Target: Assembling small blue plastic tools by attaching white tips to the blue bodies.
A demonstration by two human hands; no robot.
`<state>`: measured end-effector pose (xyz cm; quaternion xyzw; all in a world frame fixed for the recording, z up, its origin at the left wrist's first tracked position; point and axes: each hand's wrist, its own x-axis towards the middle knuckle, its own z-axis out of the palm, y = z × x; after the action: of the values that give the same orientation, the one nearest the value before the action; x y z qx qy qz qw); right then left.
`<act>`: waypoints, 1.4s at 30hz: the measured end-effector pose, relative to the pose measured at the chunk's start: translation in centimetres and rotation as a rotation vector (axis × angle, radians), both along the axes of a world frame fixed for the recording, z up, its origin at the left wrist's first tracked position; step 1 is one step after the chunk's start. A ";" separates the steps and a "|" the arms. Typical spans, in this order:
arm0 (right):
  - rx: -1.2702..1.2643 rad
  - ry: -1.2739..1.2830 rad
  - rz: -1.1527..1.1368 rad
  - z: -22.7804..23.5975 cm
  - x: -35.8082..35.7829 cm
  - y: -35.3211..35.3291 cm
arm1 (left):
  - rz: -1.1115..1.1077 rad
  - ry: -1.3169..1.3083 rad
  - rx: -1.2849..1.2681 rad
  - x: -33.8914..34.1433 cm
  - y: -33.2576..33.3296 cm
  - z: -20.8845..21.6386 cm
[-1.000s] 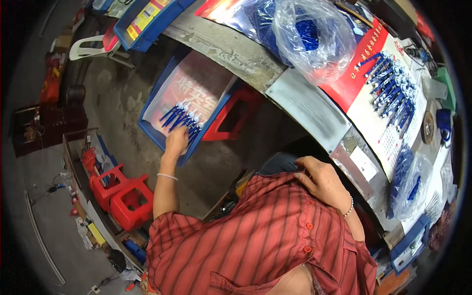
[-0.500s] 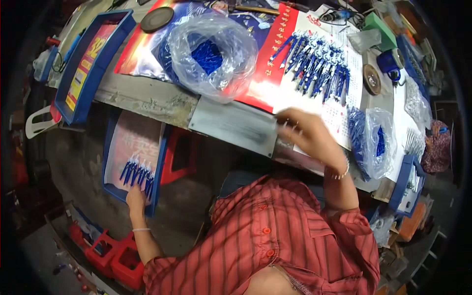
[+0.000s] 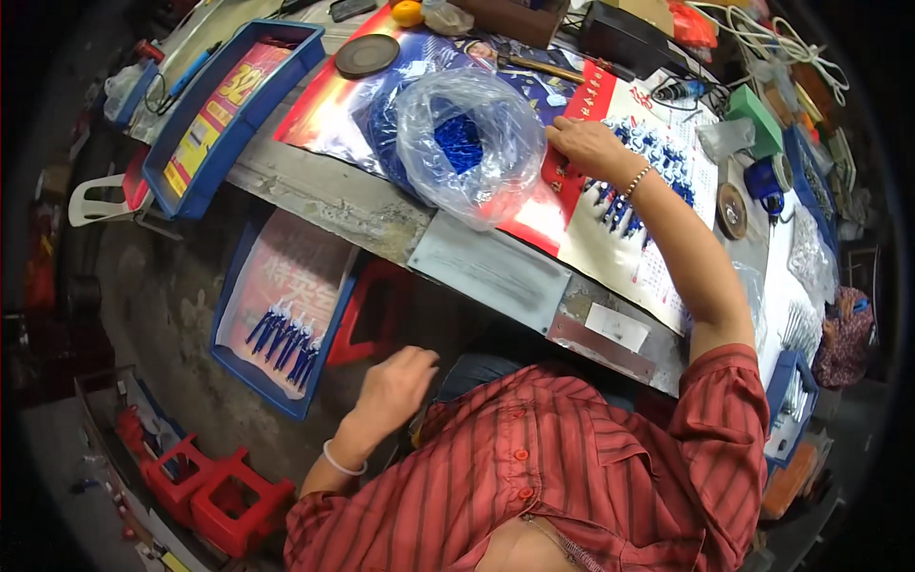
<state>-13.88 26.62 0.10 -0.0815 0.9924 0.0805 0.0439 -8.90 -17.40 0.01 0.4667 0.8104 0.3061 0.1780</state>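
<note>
My right hand [image 3: 593, 150] reaches over the left side of a group of blue pens [image 3: 658, 157] with white-and-blue decorated tops, laid out on a red and white printed sheet. Its fingers are drawn together over the red band; whatever they grip is hidden. Low in front of my body, my left hand [image 3: 393, 389] is in the air beside the table, fingers loosely extended, with nothing visible in it. A row of similar pens [image 3: 286, 338] lies in a paper-lined blue tray [image 3: 303, 408] below the table edge, left of that hand.
A clear plastic bag [image 3: 519, 143] of blue pieces stands left of my right hand. Farther left are a round dark dish [image 3: 367, 55] and a blue tray [image 3: 195, 191]. A hammer [image 3: 543, 67], a blue mug [image 3: 762, 177] and a green box [image 3: 756, 122] lie beyond. Red stools [image 3: 238, 500] stand at lower left.
My left hand has moved away from the pens in the lower tray, rightward toward my body. My right hand has reached forward from the table's front edge to the pens. The view has shifted.
</note>
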 end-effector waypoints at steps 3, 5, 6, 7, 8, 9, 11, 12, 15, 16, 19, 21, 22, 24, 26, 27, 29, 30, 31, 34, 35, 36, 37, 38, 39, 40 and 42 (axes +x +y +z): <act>0.044 -0.047 0.048 1.3 0.2 -0.1 | -0.039 -0.039 0.063 0.5 1.5 0.0; 0.045 -0.074 0.045 1.5 0.3 -0.2 | -0.054 -0.051 0.094 0.6 2.3 -0.1; 0.053 -0.050 0.055 1.5 0.4 -0.3 | -0.072 -0.045 0.106 0.5 2.7 -0.2; 0.061 -0.025 0.065 1.5 0.5 -0.3 | -0.090 -0.039 0.117 0.6 3.1 -0.2; 0.062 -0.026 0.064 1.4 0.5 -0.2 | -0.091 -0.040 0.118 0.7 3.5 -0.2; 0.063 -0.028 0.071 1.1 0.4 0.3 | -0.120 -0.025 0.137 0.7 4.0 -0.2; 0.063 -0.027 0.077 0.7 0.2 1.0 | -0.152 -0.006 0.155 1.1 4.9 0.0; 0.060 -0.019 0.082 0.6 0.1 1.4 | -0.174 -0.007 0.192 1.3 5.4 0.0; 0.000 0.030 0.055 0.9 0.6 2.2 | -0.209 -0.016 0.248 2.1 6.7 0.1; -0.055 0.067 0.024 1.5 0.8 2.3 | -0.221 -0.021 0.285 2.3 7.0 0.0; -0.040 0.282 -0.072 4.4 2.0 2.4 | -0.225 -0.075 0.316 2.6 7.9 0.3; -0.355 0.516 -0.080 6.6 4.0 1.1 | -0.180 -0.136 0.389 2.6 8.6 0.5; -0.557 0.526 -0.172 8.2 5.4 -0.4 | -0.138 -0.128 0.444 2.6 9.0 0.7; -0.860 0.490 -0.313 10.0 8.7 -3.4 | -0.039 -0.111 0.518 2.9 9.7 1.2; -1.010 0.428 -0.368 10.1 13.0 -6.5 | 0.022 -0.128 0.633 3.2 10.9 2.2; -1.062 0.409 -0.377 9.9 15.1 -8.1 | 0.033 -0.135 0.683 3.3 12.0 2.7; -1.200 0.191 -0.386 9.7 18.3 -10.7 | -0.003 -0.246 0.630 3.7 13.5 2.6; -1.301 0.165 -0.422 9.1 19.7 -11.8 | -0.050 -0.358 0.588 4.0 14.2 2.5; -1.401 0.143 -0.461 8.2 21.0 -12.5 | -0.078 -0.375 0.587 4.3 14.7 2.0; -1.539 0.154 -0.565 6.9 23.0 -14.1 | -0.357 -0.879 0.354 6.0 15.8 0.2; -1.515 0.171 -0.576 6.6 23.8 -13.8 | -0.329 -1.116 0.218 6.7 15.8 0.0; -1.632 0.158 -0.697 6.8 24.8 -13.5 | -0.331 -1.127 0.154 6.9 15.9 0.3; -1.750 0.153 -0.816 7.1 25.8 -13.0 | -0.335 -1.133 0.089 7.0 16.2 0.7; -1.542 0.318 -0.757 7.2 27.0 -11.7 | -0.371 -1.145 0.080 7.2 16.6 0.9; -1.319 0.460 -0.817 6.7 28.5 -10.3 | -0.354 -1.202 0.083 7.4 16.7 1.0; -1.313 0.628 -0.936 6.8 29.6 -9.0 | -0.332 -1.256 0.086 7.6 17.0 1.0; -0.896 0.745 -1.065 6.5 32.6 -5.0 | -0.311 -1.294 0.105 8.0 17.2 1.2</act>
<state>18.73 21.67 6.56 0.4272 0.7850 -0.3370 -0.2960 -0.94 -0.16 1.21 0.3082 0.4474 0.5343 0.6476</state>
